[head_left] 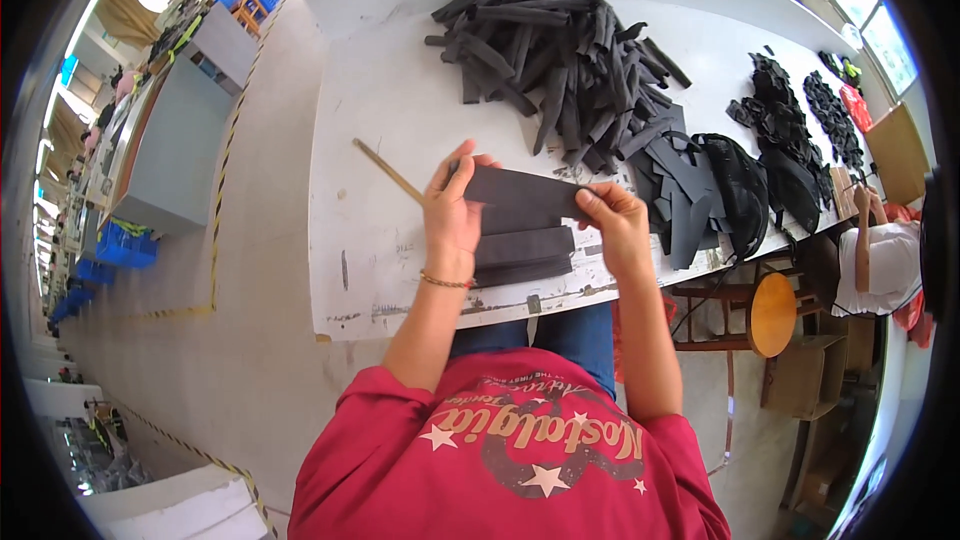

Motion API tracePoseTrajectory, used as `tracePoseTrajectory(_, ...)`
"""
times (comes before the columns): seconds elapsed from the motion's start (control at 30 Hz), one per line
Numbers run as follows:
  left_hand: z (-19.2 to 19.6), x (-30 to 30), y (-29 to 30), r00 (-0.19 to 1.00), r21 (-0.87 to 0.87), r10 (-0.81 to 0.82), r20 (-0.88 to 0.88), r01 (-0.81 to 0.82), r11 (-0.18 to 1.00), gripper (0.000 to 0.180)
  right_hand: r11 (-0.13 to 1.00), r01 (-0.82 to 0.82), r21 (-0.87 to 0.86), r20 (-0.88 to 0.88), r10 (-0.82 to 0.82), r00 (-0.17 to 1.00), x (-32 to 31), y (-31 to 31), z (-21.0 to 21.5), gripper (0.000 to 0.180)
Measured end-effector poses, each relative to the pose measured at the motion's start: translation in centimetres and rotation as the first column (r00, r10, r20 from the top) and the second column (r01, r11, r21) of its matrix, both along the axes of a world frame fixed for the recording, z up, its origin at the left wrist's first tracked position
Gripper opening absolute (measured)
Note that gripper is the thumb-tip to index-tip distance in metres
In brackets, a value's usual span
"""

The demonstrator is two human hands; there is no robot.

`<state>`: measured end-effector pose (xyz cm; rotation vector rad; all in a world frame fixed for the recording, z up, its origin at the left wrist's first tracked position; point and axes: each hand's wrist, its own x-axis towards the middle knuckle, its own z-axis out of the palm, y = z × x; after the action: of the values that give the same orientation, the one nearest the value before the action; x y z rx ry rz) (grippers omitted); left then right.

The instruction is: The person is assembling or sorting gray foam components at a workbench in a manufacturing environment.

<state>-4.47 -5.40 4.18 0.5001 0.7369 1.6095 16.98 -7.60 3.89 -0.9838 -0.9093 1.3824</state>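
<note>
Between my two hands a flat black fabric strip [525, 192] is stretched out above the table. My left hand [452, 202] pinches its left end, thumb on top. The other end is gripped by my right hand [617, 217], with the thumb pressed on the upper face. Just below the strip, nearer to me, lies a small stack of similar black strips [523, 252], partly covered by the held one. A large loose heap of rolled or folded black strips [560, 50] lies farther back.
A thin wooden stick [388, 171] lies left of my left hand. Flat black pieces [685, 195] and a black mesh item [735, 190] sit to the right on the white table [360, 240]. A round wooden stool [772, 315] stands by the front edge; another person [880, 265] works farther right.
</note>
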Motion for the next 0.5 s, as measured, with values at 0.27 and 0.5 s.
tracePoseTrajectory(0.27, -4.9, -6.2, -2.1, 0.755, -0.067, 0.044, -0.655, -0.115, 0.991, 0.018, 0.996, -0.013, -0.093, 0.451, 0.054, 0.891, -1.1, 1.9, -3.9, 0.014)
tracePoseTrajectory(0.5, -2.5, -3.4, 6.9, 0.667, 0.099, 0.118, -0.736, -0.066, 0.993, 0.016, 0.987, 0.024, 0.162, 0.874, -0.155, 0.461, -1.5, 1.3, -4.7, 0.028)
